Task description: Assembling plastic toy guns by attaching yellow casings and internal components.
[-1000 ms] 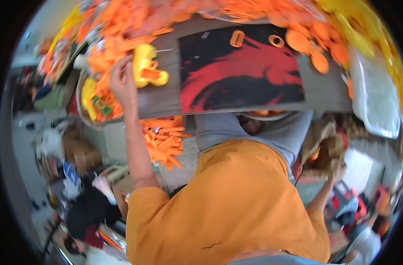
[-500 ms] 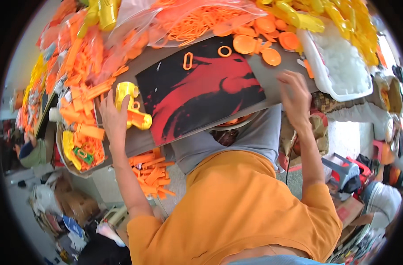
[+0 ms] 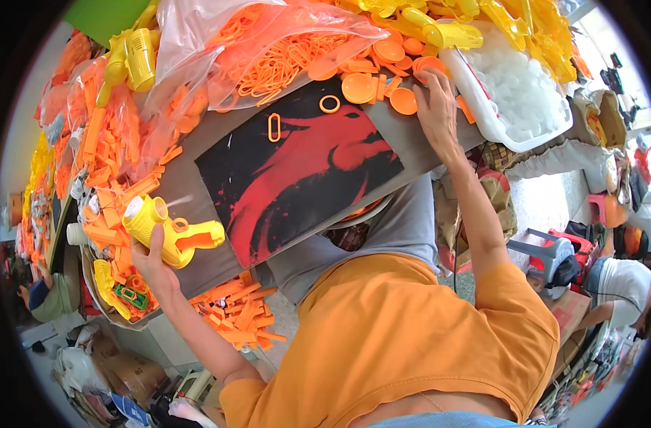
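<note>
My left hand (image 3: pixel 153 265) grips a yellow plastic toy housing (image 3: pixel 160 222), a ribbed barrel with a pale round end and a handle-like arm pointing right, at the table's left edge. The thumb lies against the barrel; the other fingers are partly hidden beneath it. My right hand (image 3: pixel 437 114) reaches to the far right side, fingers stretched toward the orange round dishes (image 3: pixel 402 101) there. Its fingertips touch or nearly touch one dish; exactly which is unclear. An orange ring (image 3: pixel 330 104) and an orange oval link (image 3: pixel 274 138) lie on the black-and-red mat (image 3: pixel 304 171).
Orange links in a clear bag (image 3: pixel 283 64) fill the far side. A white tub (image 3: pixel 515 139) of whitish pieces stands at right, beside yellow parts (image 3: pixel 518 25). Orange strips (image 3: pixel 111 207) pile up at left, above a box (image 3: pixel 90 278). Other people are at both sides.
My left hand has moved left and nearer with the yellow toy housing, turning it. My right hand has moved up and left to the orange dishes. The whole view has shifted and tilted.
</note>
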`<state>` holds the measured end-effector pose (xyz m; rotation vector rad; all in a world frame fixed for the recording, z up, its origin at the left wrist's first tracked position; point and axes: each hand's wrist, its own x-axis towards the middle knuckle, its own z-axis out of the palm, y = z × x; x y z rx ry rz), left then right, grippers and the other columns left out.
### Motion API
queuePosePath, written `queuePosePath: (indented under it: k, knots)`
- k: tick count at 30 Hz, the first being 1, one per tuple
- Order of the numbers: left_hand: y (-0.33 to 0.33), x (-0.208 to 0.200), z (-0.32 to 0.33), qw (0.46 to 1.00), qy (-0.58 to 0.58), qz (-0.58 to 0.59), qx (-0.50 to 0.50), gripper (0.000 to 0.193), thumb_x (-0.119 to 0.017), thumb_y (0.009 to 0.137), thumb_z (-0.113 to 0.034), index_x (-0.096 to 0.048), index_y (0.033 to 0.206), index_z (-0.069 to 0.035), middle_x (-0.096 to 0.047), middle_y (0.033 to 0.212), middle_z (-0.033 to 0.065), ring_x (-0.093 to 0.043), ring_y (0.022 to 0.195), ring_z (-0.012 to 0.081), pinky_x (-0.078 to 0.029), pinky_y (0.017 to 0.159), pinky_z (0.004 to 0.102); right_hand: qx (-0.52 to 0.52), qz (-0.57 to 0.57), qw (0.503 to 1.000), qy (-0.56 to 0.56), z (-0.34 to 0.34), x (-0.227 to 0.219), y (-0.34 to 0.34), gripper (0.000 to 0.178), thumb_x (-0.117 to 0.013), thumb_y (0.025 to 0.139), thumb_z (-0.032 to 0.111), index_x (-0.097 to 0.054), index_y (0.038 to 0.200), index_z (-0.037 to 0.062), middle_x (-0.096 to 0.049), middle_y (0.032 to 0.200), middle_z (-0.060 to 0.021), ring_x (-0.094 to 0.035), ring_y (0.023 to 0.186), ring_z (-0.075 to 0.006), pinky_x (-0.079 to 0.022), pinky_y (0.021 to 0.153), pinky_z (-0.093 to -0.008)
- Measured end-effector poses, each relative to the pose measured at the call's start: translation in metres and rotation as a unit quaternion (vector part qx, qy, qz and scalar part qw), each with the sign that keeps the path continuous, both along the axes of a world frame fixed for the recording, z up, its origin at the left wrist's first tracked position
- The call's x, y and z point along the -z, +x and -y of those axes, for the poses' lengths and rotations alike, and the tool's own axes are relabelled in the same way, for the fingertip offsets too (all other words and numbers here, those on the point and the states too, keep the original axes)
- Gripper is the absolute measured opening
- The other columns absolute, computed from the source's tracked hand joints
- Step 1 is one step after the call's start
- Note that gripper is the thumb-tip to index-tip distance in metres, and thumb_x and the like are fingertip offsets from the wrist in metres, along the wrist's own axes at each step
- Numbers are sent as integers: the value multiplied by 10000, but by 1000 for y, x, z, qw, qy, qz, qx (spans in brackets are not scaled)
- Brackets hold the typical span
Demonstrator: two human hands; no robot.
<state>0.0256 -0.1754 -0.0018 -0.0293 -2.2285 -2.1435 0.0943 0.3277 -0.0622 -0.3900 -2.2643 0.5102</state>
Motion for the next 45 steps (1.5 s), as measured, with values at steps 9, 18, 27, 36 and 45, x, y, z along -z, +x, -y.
queuePosePath:
  k: [9,18,27,36,45]
  knots:
    - [5,-1,-44,995,-20,-89,-37,549,-698,836,-19,-427,1314,2,-556,1232,110,-581,1079,196,-446,971,344,-498,69,853,140,81,34,110,267,-609,645,18,-611,911,32,-602,898,-97,-599,873,-288,-518,742,-378]
    - [11,2,-92,994,-23,-93,43,509,-791,749,-21,-538,1189,15,-622,1111,86,-619,985,155,-489,904,308,-330,329,882,-66,93,142,93,212,-610,858,103,-661,1063,78,-620,1108,-149,-557,1053,-356,-451,903,-436]
    - [28,-3,-110,983,-71,-150,83,554,-829,722,-76,-526,1181,-3,-620,1093,87,-639,939,150,-516,871,297,-192,309,931,-20,176,186,54,305,-597,877,333,-672,1071,109,-648,1079,-125,-603,1004,-334,-480,842,-450]
    - [40,-11,-110,984,-89,-137,77,532,-813,739,-76,-518,1175,2,-621,1096,103,-646,940,159,-529,838,294,-181,368,900,-150,170,201,51,344,-644,827,317,-665,1123,143,-615,1127,-140,-570,1075,-344,-516,758,-464]
    - [45,-13,-117,983,-86,-132,90,513,-799,743,-57,-515,1164,9,-632,1083,112,-653,930,163,-532,828,290,-152,327,922,-144,174,197,46,272,-609,865,317,-689,1014,105,-671,942,-163,-633,902,-363,-515,738,-455]
